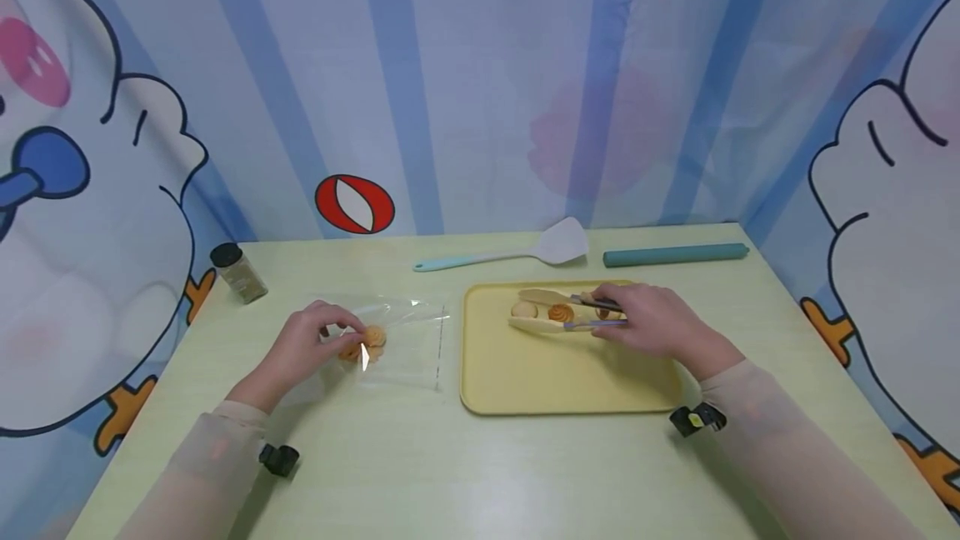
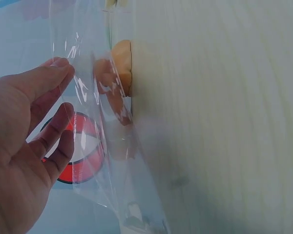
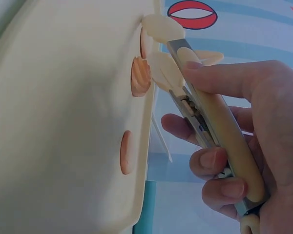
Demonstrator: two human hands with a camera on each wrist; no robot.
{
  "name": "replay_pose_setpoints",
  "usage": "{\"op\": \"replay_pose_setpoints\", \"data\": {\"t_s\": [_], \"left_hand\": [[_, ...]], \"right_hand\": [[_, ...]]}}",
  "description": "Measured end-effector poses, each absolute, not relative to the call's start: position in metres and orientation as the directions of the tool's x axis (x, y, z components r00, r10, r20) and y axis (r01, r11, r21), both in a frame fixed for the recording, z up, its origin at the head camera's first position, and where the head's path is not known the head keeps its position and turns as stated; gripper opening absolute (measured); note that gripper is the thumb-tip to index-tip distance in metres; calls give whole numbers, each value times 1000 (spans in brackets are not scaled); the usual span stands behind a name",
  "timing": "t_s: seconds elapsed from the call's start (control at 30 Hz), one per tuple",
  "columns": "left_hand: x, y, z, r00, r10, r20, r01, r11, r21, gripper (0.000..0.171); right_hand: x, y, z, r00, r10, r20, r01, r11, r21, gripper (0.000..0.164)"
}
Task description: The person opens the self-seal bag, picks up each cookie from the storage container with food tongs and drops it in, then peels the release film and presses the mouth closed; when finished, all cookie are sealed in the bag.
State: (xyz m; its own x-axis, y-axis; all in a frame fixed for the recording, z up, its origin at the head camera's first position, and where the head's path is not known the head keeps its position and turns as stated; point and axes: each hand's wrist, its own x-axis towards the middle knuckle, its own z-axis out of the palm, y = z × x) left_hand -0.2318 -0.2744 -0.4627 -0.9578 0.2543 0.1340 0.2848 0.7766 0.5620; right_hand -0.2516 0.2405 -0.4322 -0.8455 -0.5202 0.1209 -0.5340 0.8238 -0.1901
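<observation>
My left hand (image 1: 300, 354) pinches the upper layer of a clear plastic bag (image 1: 411, 357) between thumb and fingertips. Inside the bag lie several golden piped cookies (image 1: 375, 337), close to those fingertips. My right hand (image 1: 660, 319) grips a pair of tongs (image 3: 219, 126) with cream-coloured tips, spread apart low over the yellow tray (image 1: 555, 382). Between the tips in the head view are a pale round cookie (image 1: 524, 309) and a browner swirled cookie (image 1: 561, 313). A third cookie (image 3: 126, 152) sits nearer the right hand, partly hidden by the tongs in the head view.
Behind the tray lie a spatula (image 1: 561, 242) with a white blade and a teal rolled stick (image 1: 675, 255). At the back left of the table (image 1: 420, 473) stands a black-capped seasoning jar (image 1: 240, 274). A printed blue curtain (image 1: 480, 107) encloses the table.
</observation>
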Motion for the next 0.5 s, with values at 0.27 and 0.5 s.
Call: {"op": "replay_pose_setpoints", "data": {"t_s": [0.27, 0.5], "left_hand": [[-233, -275, -462, -962, 248, 114, 268, 782, 562, 12], [-234, -274, -459, -968, 236, 92, 245, 788, 564, 13]], "right_hand": [[-251, 239, -431, -836, -538, 107, -549, 815, -188, 42], [-249, 238, -435, -829, -548, 111, -558, 798, -227, 44]]}}
